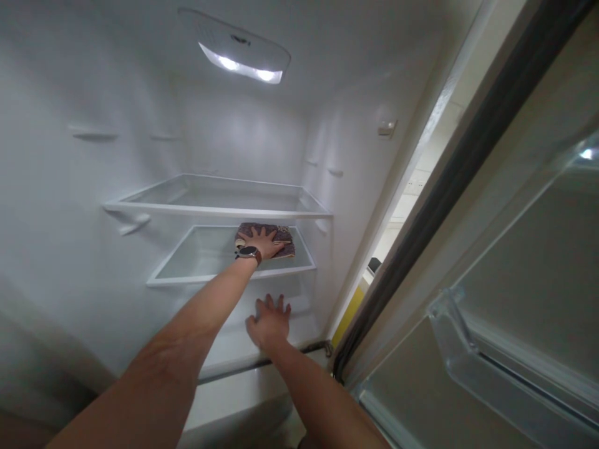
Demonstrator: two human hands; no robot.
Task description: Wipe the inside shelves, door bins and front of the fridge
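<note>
Inside a fridge, my left hand (261,243) lies spread on a dark patterned cloth (286,249), fingers apart. The cloth looks folded and rests on the right part of the lower glass shelf (187,262). A watch (248,252) with a brown strap is on my left wrist. Below that shelf, my right hand (270,324) has its fingers spread and holds nothing. It is over the white floor of the compartment; whether the palm touches it I cannot tell.
An upper glass shelf (224,194) sits above the cloth. A lit lamp (246,65) is in the ceiling. At right the open door (524,249) carries a clear door bin (496,386), with a dark gasket (449,174) along its edge. Small shelf supports (96,135) stick out of the walls.
</note>
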